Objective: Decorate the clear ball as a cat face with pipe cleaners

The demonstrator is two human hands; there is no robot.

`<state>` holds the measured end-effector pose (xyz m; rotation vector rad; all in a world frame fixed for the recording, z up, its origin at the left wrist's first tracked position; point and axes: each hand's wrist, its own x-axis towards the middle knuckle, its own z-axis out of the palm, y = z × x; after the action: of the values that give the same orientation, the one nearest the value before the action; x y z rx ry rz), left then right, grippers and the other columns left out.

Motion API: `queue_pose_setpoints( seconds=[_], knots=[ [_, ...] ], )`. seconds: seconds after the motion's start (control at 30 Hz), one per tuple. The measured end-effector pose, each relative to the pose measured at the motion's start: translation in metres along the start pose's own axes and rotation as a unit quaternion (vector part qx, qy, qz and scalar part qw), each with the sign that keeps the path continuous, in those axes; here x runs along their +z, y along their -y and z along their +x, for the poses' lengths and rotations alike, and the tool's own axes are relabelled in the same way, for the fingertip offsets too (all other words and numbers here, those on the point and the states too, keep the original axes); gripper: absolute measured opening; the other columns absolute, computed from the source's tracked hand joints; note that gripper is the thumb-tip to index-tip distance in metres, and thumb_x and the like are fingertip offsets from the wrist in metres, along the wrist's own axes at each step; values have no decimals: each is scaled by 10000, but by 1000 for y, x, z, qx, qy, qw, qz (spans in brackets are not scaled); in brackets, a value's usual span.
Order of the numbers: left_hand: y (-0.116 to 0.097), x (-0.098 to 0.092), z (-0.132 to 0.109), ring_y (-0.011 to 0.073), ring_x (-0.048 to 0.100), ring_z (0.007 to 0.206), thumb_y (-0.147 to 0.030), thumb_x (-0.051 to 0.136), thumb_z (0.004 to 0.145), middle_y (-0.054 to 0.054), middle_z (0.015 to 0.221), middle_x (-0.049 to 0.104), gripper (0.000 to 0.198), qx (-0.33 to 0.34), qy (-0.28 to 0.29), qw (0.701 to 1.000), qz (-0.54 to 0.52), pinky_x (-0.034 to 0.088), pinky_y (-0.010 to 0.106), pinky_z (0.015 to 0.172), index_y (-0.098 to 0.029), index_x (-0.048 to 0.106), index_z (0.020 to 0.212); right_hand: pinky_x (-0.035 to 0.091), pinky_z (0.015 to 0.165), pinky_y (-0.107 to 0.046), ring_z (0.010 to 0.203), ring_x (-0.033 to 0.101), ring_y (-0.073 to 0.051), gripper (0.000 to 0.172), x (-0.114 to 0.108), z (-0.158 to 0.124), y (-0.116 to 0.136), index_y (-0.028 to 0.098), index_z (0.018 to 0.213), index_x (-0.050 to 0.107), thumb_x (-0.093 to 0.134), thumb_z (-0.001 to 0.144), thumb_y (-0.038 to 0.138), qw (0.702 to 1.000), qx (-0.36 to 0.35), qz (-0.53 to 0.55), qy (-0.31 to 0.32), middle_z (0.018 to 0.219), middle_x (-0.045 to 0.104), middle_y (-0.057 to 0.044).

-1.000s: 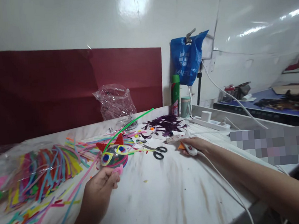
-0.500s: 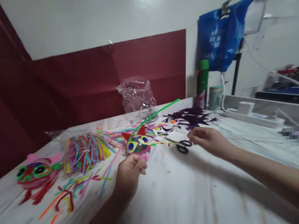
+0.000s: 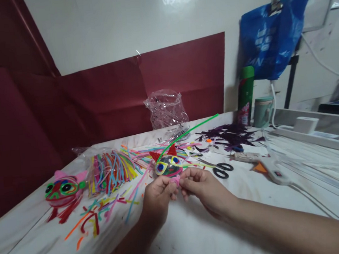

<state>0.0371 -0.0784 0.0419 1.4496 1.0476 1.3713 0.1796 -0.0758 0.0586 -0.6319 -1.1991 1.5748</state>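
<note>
A small round craft face [image 3: 167,166] with red ears, yellow-rimmed blue eyes and a long green pipe cleaner [image 3: 189,131] sticking up is held over the white table [image 3: 197,235]. My left hand [image 3: 158,197] is closed on its underside. My right hand [image 3: 203,187] pinches a pink piece [image 3: 176,180] at the bottom of the face, fingertips touching those of the left. A white glue gun [image 3: 272,169] lies on the table to the right, apart from both hands.
Black-handled scissors [image 3: 222,169] lie just behind my right hand. A bag of coloured pipe cleaners [image 3: 109,169], loose cut pieces and a finished red craft face [image 3: 62,188] sit at left. Purple scraps [image 3: 228,134], a crumpled clear bag [image 3: 166,109], a green can [image 3: 245,94] and a power strip [image 3: 312,134] stand behind.
My right hand let go of the glue gun, which now lies on the table, and came left to the craft face. The view swung left, bringing the red craft face into sight.
</note>
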Motion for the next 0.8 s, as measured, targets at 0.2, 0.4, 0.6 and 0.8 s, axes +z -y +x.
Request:
queue_pose_setpoints(
  seconds=[0.2, 0.4, 0.6, 0.8],
  knots=[
    [-2, -2, -2, 101, 487, 501, -377, 654, 686, 1, 532, 592, 246, 10, 36, 999, 18, 395, 231, 519, -149, 582, 626, 435, 494, -218, 445, 530, -76, 117, -3, -3, 0, 162, 575, 581, 665, 620, 230, 1000, 23, -5, -5, 489, 614, 31],
    [-6, -3, -4, 98, 478, 504, -369, 665, 677, -7, 515, 572, 249, -6, 59, 998, 29, 390, 228, 524, -151, 574, 599, 415, 475, -206, 439, 521, -80, 39, -8, -3, 6, 176, 581, 559, 578, 612, 189, 994, 12, -110, 5, 480, 593, 44],
    [-6, -2, -4, 83, 459, 465, -374, 670, 668, -18, 511, 553, 254, -33, 78, 996, 25, 385, 218, 499, -152, 572, 594, 382, 509, -200, 526, 512, -94, 133, -15, -4, 17, 176, 573, 575, 510, 681, 133, 910, -148, -385, 45, 549, 598, 20],
    [-7, -2, -3, 75, 435, 443, -395, 667, 662, -18, 501, 537, 284, -47, 87, 995, 11, 370, 214, 474, -155, 545, 571, 444, 586, -225, 609, 579, -122, 175, -21, -6, 20, 172, 678, 635, 486, 756, 124, 845, -246, -461, 113, 675, 661, -27]
  ],
)
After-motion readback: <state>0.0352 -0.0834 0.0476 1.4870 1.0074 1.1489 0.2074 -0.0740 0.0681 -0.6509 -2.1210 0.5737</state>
